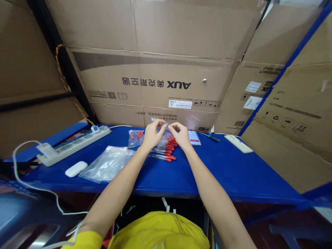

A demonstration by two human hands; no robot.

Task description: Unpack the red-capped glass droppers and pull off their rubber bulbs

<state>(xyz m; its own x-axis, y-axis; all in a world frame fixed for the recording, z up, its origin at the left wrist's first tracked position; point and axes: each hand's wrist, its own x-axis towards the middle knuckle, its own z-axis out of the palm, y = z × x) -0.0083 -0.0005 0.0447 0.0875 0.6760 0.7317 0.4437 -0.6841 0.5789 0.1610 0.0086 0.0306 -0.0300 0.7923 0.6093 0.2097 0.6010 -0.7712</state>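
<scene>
My left hand (pixel 153 133) and my right hand (pixel 181 134) meet near the back of the blue table, thumbs and forefingers closed. Between the fingertips is a small clear piece (pixel 168 123), too small to tell if it is a bag's edge or a glass part. Below the hands lie several droppers (pixel 168 154) with clear stems and red rubber bulbs, the bulbs pointing right. A clear bag (pixel 132 142) with red bulbs in it rests left of my left hand. Nearer to me, a larger clear plastic bag (pixel 107 164) lies flat, partly behind my left forearm.
On the left are a white power strip (pixel 77 143) with a plugged-in charger (pixel 47 150) and a white earbud case (pixel 76 169). A phone-like screen (pixel 194 137), a green screwdriver (pixel 213 138) and a white phone-shaped object (pixel 238 144) lie right. Cardboard walls (pixel 155 69) enclose the table (pixel 220 173).
</scene>
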